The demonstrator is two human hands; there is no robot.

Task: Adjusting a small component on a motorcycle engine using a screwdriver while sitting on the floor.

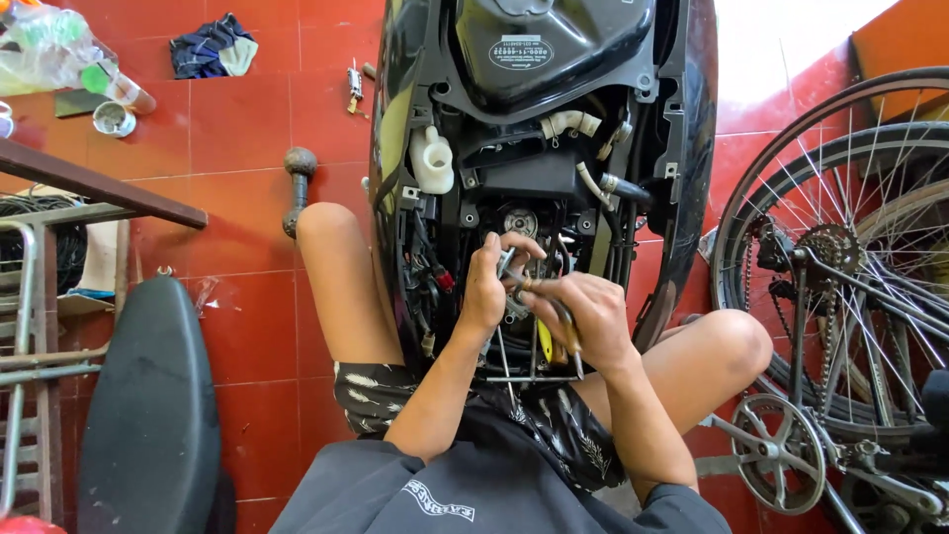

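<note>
The scooter point(682, 148) is seen opened up: its panels are off and the frame, hoses and wiring are laid bare, so the stripping is judged done while the work inside is judged still in hand, with nothing yet refitted.

At the centre of the view, two hands are held together over the open bay. The left hand point(486, 287) is closed around a small metal part point(506, 261), pinched at its fingertips; what the part is cannot be told. The right hand point(593, 311) is clenched on a slim tool point(568, 331) whose yellow handle shows below the palm, its tip pointed toward 5 o'clock.

One white reservoir point(431, 158) is seen at 11 o'clock from the hands, and one black tank point(554, 40) at 12 o'clock.

On the red floor point(247, 129), one dumbbell-like bar point(297, 188) lies at 10 o'clock, one cloth point(213, 44) at the upper left, and one small cup point(114, 119) near the plastic bottles point(59, 49). One black seat point(148, 405) stands at 8 o'clock. At 3 o'clock two bicycle wheels point(840, 247) overlap, with one crank sprocket point(778, 453) below them.
</note>
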